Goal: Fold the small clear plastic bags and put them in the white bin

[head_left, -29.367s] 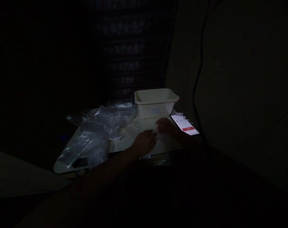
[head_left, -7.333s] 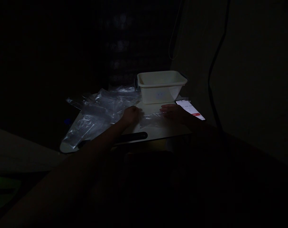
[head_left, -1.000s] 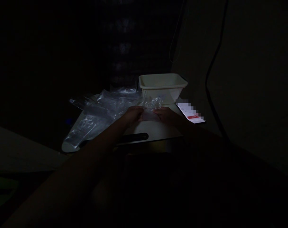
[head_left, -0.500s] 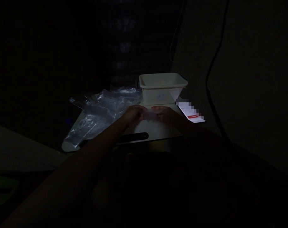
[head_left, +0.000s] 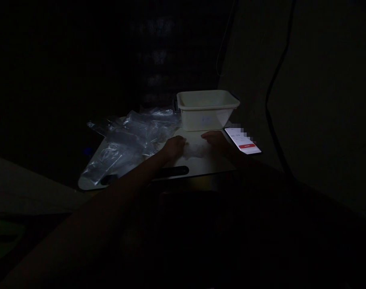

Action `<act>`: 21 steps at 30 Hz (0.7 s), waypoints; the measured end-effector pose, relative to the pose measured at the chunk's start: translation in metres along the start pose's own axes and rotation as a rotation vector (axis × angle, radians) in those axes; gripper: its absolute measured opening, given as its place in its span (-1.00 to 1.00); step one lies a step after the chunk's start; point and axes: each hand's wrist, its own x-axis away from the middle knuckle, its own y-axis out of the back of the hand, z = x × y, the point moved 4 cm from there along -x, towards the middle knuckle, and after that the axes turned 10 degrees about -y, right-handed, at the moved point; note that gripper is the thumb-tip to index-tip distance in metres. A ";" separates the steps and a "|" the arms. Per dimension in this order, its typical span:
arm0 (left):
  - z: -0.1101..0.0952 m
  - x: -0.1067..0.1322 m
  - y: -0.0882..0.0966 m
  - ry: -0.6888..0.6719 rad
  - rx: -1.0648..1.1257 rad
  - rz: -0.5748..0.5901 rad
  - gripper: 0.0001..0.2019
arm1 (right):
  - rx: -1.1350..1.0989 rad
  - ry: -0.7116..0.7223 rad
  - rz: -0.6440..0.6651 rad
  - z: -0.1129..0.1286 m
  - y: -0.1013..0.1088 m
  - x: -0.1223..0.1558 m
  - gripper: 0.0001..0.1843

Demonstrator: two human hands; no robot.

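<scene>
In the dim light, a small, blurred piece of clear plastic, seemingly a plastic bag (head_left: 195,151), spans the gap between my hands above the white tabletop (head_left: 197,167). My left hand (head_left: 174,147) is closed at its left edge, fingers curled inward. From the right, my right hand (head_left: 215,140) reaches to its other side with fingers pointing left; its grip is partly lost in shadow. A heap of clear plastic bags (head_left: 125,138) lies beside my left hand and forearm. Just beyond both hands stands a cream plastic tub (head_left: 207,118).
A phone (head_left: 244,141) with a lit screen lies on the right of the table. Dark slots, one a handle-like opening (head_left: 173,171), run along the near edge. A black cable (head_left: 268,108) hangs down the right wall.
My hands have moved slightly apart, the right one farther from the plastic's middle. The plastic piece now hangs lower and looks crumpled rather than flat. The view has shifted slightly.
</scene>
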 end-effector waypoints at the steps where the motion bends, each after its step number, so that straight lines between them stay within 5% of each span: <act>1: -0.004 0.001 -0.004 -0.044 -0.086 0.061 -0.66 | 0.059 0.032 -0.042 0.004 -0.001 0.001 -0.70; 9: -0.025 0.015 -0.030 -0.147 -0.499 0.326 -0.50 | 0.530 0.362 -0.075 0.033 -0.041 0.030 -0.55; 15: -0.025 0.021 -0.036 -0.204 -0.536 0.381 -0.48 | 0.827 0.454 -0.008 0.030 -0.053 0.049 -0.56; 21: -0.022 0.023 -0.039 -0.210 -0.585 0.396 -0.46 | 0.860 0.426 0.016 0.025 -0.058 0.049 -0.53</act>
